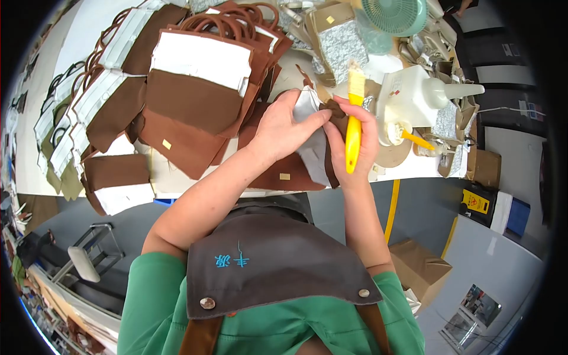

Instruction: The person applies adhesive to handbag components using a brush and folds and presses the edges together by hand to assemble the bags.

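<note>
Near the middle of the table's front, my left hand [288, 127] grips a white-and-brown lined piece [309, 151], its thumb pressed on the upper edge. Opposite it, my right hand [357, 139] pinches the brown edge of the same piece. A yellow brush [353, 133] is also held in my right hand, bristles pointing up and away from me. Under the piece lies reddish-brown material [275, 171] with a small yellow label. The fingertips meet at a dark brown fold [336, 112], and some of them are hidden behind it.
Brown bag pieces with handles [192, 100] are stacked left of my hands. To the right are a white plastic bottle [408, 94], a pot with another yellow brush [418, 139], and a green fan [395, 15]. A cardboard box [419, 269] stands below the table.
</note>
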`<state>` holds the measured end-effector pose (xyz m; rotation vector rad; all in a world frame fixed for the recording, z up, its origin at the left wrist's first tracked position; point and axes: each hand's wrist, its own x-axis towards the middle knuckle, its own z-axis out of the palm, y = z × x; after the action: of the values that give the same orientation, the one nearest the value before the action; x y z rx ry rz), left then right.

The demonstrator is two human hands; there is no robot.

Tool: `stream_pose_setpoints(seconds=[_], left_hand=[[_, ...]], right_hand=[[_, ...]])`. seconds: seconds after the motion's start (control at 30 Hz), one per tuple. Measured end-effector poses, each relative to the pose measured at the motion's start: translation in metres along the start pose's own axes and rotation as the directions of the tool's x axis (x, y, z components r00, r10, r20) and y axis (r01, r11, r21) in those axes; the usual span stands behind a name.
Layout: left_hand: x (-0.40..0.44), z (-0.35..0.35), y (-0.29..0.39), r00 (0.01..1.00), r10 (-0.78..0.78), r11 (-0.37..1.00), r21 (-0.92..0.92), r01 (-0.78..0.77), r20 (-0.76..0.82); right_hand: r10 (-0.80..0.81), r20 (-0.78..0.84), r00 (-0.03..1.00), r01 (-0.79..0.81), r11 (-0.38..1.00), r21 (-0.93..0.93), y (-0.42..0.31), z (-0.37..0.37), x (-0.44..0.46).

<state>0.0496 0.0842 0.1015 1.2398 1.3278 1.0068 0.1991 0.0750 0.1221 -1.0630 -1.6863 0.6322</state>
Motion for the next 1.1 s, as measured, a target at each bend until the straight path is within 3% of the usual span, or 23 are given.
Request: stream_pose_setpoints(seconds=[0.03, 0.07, 0.1, 0.2, 0.4, 0.47, 0.57, 0.73, 0.83, 0.93, 1.0, 1.03, 1.1], left_hand=[[0.000, -0.003, 0.015, 0.999, -0.033, 0.999, 0.026, 0.033, 0.011], [-0.003, -0.006, 0.032, 0.999, 0.029, 0.998, 0.056, -0.030, 0.023], [-0.003, -0.009, 0.041, 0.999, 0.035, 0.998, 0.060, -0.037, 0.031], [-0.005, -0.019, 0.056, 0.970, 0.081, 0.990, -0.134, -0.051, 0.227], [0.000, 0.002, 0.026, 0.967, -0.033, 0.998, -0.051, 0.047, 0.251], [0.001, 0.005, 0.025, 0.962, -0.104, 0.994, 0.012, 0.105, 0.251], [0.000, 0.005, 0.019, 0.961, -0.141, 0.989, -0.015, 0.149, 0.239], [-0.001, 0.009, 0.028, 0.962, -0.106, 0.994, 0.060, 0.094, 0.251], [-0.002, 0.008, 0.032, 0.947, -0.113, 0.989, 0.129, 0.077, 0.300], [-0.004, 0.006, 0.031, 0.928, -0.005, 0.992, 0.120, -0.043, 0.372], [-0.003, 0.007, 0.025, 0.923, 0.172, 0.923, 0.271, -0.273, 0.344], [-0.001, 0.006, 0.025, 0.925, 0.169, 0.924, 0.273, -0.269, 0.340], [0.003, 0.003, 0.029, 0.943, 0.018, 0.941, 0.313, -0.128, 0.332]], right_hand=[[-0.012, -0.024, 1.000, 0.013, 0.998, 0.055, -0.007, -0.004, 0.004], [0.015, -0.026, 1.000, -0.011, 0.989, 0.146, -0.017, -0.008, 0.007], [-0.032, -0.029, 0.999, 0.036, 0.991, 0.129, -0.023, -0.015, 0.010], [-0.045, -0.083, 0.996, 0.058, 0.986, 0.156, -0.033, -0.026, 0.011], [0.153, -0.098, 0.983, -0.153, 0.988, 0.008, -0.013, -0.020, 0.000], [0.259, -0.103, 0.960, -0.242, 0.958, 0.151, 0.001, -0.016, -0.004], [0.272, -0.083, 0.959, -0.259, 0.956, 0.138, 0.007, -0.024, -0.009], [0.279, 0.033, 0.960, -0.281, 0.955, 0.098, 0.006, -0.029, -0.011], [0.294, -0.007, 0.956, -0.292, 0.953, 0.075, 0.003, -0.027, -0.005], [0.333, -0.028, 0.942, -0.331, 0.941, 0.074, 0.010, -0.025, 0.001], [0.330, -0.025, 0.944, -0.327, 0.941, 0.084, 0.012, -0.025, 0.002], [0.332, -0.015, 0.943, -0.329, 0.940, 0.094, 0.013, -0.025, 0.002], [0.351, 0.006, 0.937, -0.348, 0.929, 0.127, 0.012, -0.024, 0.000]])
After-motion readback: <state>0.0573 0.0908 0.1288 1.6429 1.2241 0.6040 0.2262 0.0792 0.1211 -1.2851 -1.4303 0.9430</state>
